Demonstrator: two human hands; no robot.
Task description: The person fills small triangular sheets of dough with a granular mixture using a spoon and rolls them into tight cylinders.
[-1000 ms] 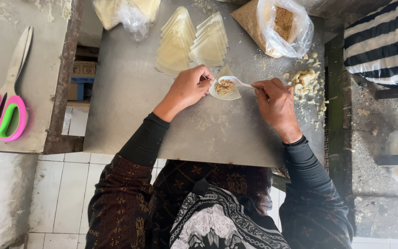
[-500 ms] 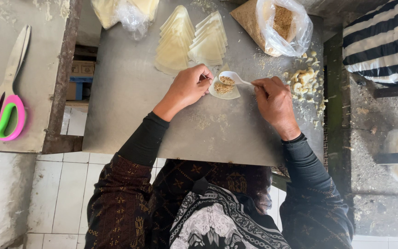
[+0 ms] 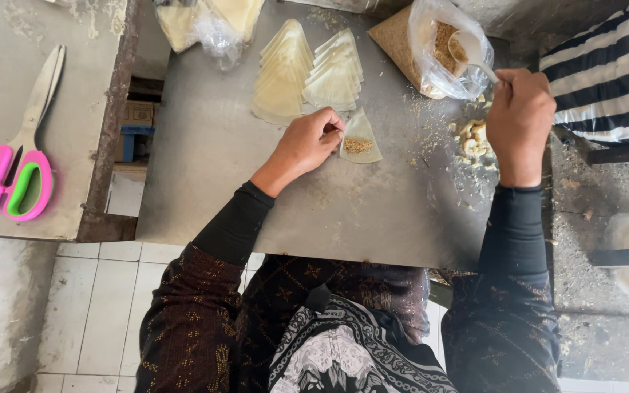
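**Filling stage: spoon back at the bag, wrapper held flat**

The triangular wrapper (image 3: 360, 138) lies flat on the grey metal surface (image 3: 220, 182), at the middle, carrying a small brown mound of filling; a second ago the spoon was over this wrapper, and it is now clear of it, so the deposit appears complete. The left hand (image 3: 306, 143) rests on the wrapper's left edge, fingertips pressing it down, grip nearly closed with nothing lifted. The right hand (image 3: 520, 120) has moved to the far right; its grip is closed around the handle of the white spoon (image 3: 471, 49), whose bowl sits inside the open plastic bag (image 3: 431, 51) of brown filling. Crumbs (image 3: 475, 138) lie near that hand; two fanned stacks of wrappers (image 3: 307, 69) sit just beyond the held wrapper. Pink-and-green scissors (image 3: 12, 175) lie well apart on the left surface.
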